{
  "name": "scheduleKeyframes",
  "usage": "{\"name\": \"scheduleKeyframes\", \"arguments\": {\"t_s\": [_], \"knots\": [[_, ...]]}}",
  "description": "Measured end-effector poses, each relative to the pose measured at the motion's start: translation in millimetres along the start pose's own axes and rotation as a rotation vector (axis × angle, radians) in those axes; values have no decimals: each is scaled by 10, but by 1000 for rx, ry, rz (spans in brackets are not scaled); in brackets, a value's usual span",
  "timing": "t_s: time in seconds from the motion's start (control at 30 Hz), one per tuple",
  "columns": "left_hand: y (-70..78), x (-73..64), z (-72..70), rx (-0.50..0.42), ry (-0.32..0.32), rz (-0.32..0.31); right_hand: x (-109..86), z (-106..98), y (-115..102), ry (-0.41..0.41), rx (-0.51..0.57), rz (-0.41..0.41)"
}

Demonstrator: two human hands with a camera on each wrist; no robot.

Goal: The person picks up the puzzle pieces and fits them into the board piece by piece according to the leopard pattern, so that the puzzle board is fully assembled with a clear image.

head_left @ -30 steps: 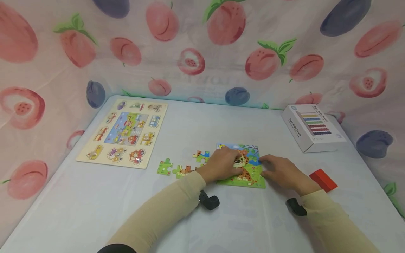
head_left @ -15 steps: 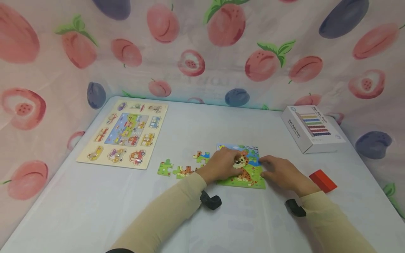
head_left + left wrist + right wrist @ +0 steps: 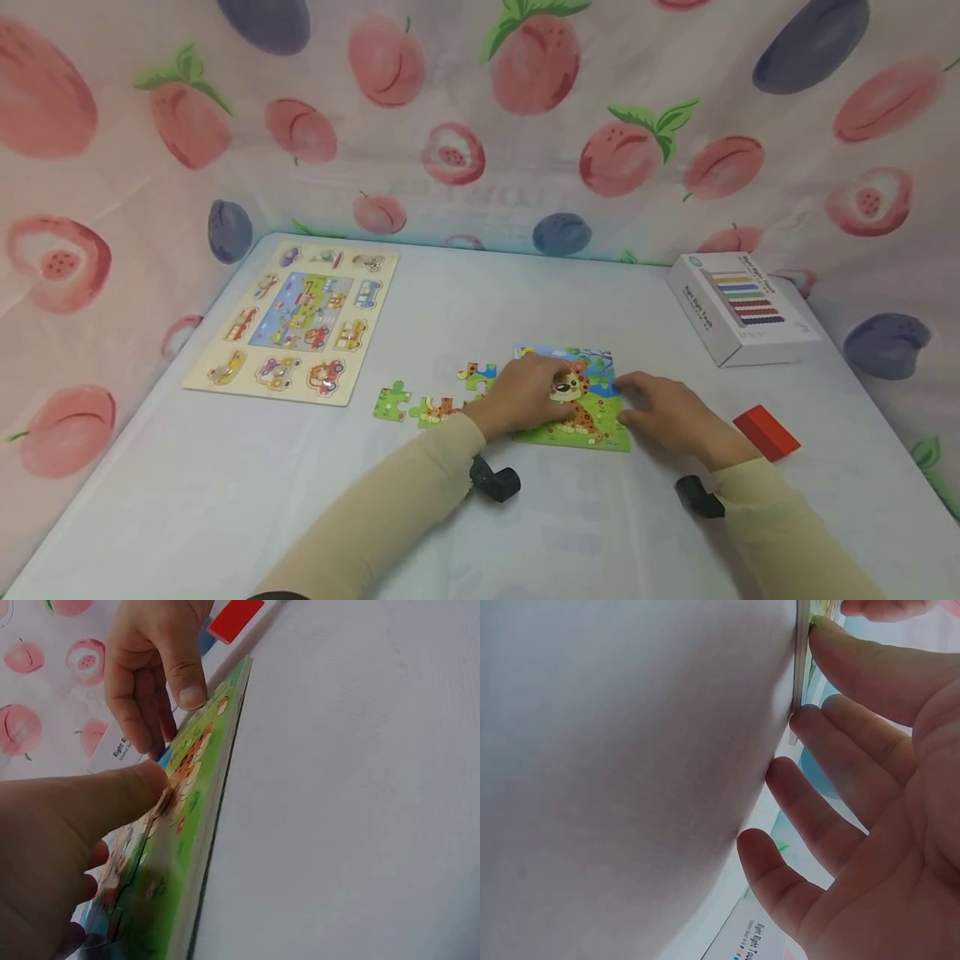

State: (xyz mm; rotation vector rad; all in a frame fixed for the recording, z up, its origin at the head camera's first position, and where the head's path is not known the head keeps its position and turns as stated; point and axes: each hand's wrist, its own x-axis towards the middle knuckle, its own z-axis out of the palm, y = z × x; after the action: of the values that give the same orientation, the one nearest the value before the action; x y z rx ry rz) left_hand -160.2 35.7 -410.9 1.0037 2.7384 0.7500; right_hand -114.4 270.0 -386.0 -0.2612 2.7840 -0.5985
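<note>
A jigsaw puzzle point(image 3: 598, 417) with a spotted leopard on grass lies flat in front of me. My left hand point(image 3: 525, 387) reaches over its left part, thumb and index finger spread on either side of the leopard's head. In the left wrist view the thumb presses on the puzzle's picture point(image 3: 196, 787); the other fingertips are partly hidden behind the hand. My right hand point(image 3: 663, 412) is at the puzzle's right edge. In the right wrist view its thumb point(image 3: 855, 656) is at the board's upper edge, with the fingers extended beside the rim.
Several loose puzzle pieces, among them a green piece point(image 3: 390, 403) and a spotted piece point(image 3: 437, 410), lie left of the puzzle. A wooden vehicle peg board point(image 3: 367, 354) sits at back left. A white box point(image 3: 772, 346) and a red block point(image 3: 767, 432) are on the right.
Both hands keep their places at the puzzle, and the puzzle and loose pieces stay put. The whole head view has shifted slightly downward in the picture.
</note>
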Motion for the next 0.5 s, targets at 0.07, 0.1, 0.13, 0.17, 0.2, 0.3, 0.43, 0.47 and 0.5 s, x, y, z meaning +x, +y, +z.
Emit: {"name": "scheduleKeyframes", "arguments": {"t_s": [0.07, 0.1, 0.13, 0.17, 0.2, 0.3, 0.43, 0.47, 0.5], "knots": [[-11, -16, -32, -14, -9, -11, 3, 2, -6, -5, 1, 3], [-19, -26, -54, -27, -13, -17, 5, 4, -9, -7, 2, 6], [-29, -38, -78, -39, -18, -23, 7, 6, -12, -9, 1, 11], [-40, -50, -106, -44, -21, -27, 8, 8, -15, -10, -1, 16], [-52, -63, -137, -45, -23, -32, 8, 10, -17, -10, -5, 20], [-92, -110, -237, -44, -24, -47, 6, 16, -15, -4, -12, 22], [-139, -180, -360, -24, -21, -51, 2, 20, -8, 2, -12, 14], [-151, -199, -386, -26, -20, -54, 3, 20, -5, 4, -9, 13], [-165, -219, -410, -23, -21, -57, 4, 20, -3, 4, -8, 12]]}}
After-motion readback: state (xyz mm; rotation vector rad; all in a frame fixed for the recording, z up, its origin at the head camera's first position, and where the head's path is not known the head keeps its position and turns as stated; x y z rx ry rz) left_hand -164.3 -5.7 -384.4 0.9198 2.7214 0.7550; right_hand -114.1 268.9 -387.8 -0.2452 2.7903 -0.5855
